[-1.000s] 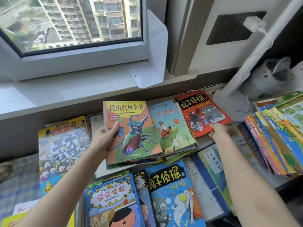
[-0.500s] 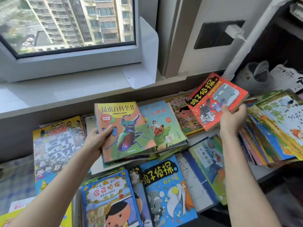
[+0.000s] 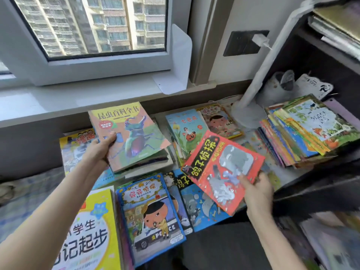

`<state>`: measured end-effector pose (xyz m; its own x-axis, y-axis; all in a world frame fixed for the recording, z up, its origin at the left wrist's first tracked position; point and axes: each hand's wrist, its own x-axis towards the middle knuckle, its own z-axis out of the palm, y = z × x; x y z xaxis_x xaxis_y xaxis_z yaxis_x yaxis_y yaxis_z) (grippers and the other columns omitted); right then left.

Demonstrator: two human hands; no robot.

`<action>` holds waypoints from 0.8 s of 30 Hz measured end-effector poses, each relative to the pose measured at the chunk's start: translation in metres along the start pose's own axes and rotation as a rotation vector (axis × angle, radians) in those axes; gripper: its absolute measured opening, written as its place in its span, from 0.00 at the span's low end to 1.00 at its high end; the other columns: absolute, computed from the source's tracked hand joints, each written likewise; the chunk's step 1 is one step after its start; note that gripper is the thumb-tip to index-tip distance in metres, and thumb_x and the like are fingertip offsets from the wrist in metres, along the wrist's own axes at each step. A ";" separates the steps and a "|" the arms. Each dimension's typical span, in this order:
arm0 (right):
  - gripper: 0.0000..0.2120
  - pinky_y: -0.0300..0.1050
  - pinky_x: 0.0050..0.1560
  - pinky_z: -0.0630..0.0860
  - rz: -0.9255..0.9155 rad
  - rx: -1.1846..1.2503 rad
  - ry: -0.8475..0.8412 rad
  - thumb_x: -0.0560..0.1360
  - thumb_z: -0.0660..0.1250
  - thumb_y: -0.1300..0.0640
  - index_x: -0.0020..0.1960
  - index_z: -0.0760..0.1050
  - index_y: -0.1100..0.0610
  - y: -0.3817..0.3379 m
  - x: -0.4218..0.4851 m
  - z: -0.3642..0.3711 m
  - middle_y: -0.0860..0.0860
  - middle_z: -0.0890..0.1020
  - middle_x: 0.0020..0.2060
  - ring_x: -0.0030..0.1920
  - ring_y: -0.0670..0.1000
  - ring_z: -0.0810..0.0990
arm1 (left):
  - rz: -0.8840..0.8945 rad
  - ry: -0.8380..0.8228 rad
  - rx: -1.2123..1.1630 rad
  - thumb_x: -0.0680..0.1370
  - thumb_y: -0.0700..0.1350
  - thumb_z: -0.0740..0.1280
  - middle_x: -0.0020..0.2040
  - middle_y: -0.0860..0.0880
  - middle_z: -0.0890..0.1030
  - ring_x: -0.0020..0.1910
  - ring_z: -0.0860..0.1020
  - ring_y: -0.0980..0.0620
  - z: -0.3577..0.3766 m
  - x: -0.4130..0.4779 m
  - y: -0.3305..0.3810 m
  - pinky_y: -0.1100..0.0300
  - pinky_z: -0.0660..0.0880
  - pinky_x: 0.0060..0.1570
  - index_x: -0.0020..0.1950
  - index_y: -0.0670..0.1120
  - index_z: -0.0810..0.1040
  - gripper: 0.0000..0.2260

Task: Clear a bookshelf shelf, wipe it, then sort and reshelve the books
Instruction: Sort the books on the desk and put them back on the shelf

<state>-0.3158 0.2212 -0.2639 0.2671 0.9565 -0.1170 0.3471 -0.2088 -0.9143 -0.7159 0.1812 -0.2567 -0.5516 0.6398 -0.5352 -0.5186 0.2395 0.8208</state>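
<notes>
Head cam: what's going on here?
A person is sorting children's books spread out flat below a window. The left hand grips the beetle book, which sits on top of a small stack. The right hand holds a red book by its lower edge, tilted above the others. A blue book and more lie flat in front, and a fanned pile sits to the right. Nothing is reshelved yet.

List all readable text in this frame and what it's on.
"昆虫百科全书": beetle book, held by the left hand.
"鸽子侦探": red book, held by the right hand.
"七色花": ladybird book.
"屁屁侦探": blue book; "POLICE" on its car, middle partly covered.
"学生", "记起步": yellow book, title cut off.
Small print and the stacked books at right: too blurred.
</notes>
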 end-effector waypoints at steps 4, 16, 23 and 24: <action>0.07 0.50 0.46 0.73 0.103 0.015 0.051 0.74 0.70 0.64 0.46 0.73 0.55 0.027 -0.055 0.013 0.55 0.81 0.46 0.46 0.57 0.80 | 0.013 -0.025 -0.018 0.80 0.43 0.65 0.34 0.52 0.84 0.28 0.81 0.58 -0.006 -0.014 -0.003 0.64 0.77 0.25 0.51 0.44 0.75 0.03; 0.17 0.44 0.43 0.82 0.465 -1.068 -0.472 0.79 0.57 0.51 0.44 0.76 0.62 0.043 -0.054 0.023 0.54 0.83 0.32 0.32 0.54 0.84 | -0.010 -0.100 0.010 0.78 0.47 0.68 0.41 0.49 0.84 0.30 0.82 0.56 -0.005 -0.044 -0.010 0.61 0.79 0.27 0.58 0.44 0.74 0.12; 0.19 0.46 0.47 0.81 0.208 -1.199 -0.590 0.81 0.56 0.48 0.39 0.71 0.60 -0.027 -0.017 0.030 0.54 0.84 0.38 0.39 0.53 0.84 | 0.000 -0.146 0.005 0.78 0.47 0.67 0.32 0.52 0.84 0.28 0.82 0.56 0.011 -0.050 -0.008 0.61 0.79 0.27 0.49 0.46 0.76 0.05; 0.20 0.47 0.45 0.82 0.214 -1.011 -0.568 0.81 0.56 0.48 0.39 0.72 0.61 -0.035 -0.007 0.032 0.55 0.82 0.34 0.36 0.53 0.83 | 0.009 -0.145 0.000 0.78 0.47 0.67 0.32 0.52 0.84 0.28 0.81 0.56 0.014 -0.048 -0.007 0.61 0.79 0.27 0.49 0.46 0.76 0.05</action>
<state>-0.3588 0.2287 -0.2438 0.0570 0.7826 -0.6199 0.9667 -0.1983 -0.1615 -0.6767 0.1589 -0.2341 -0.4562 0.7408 -0.4931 -0.5140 0.2330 0.8255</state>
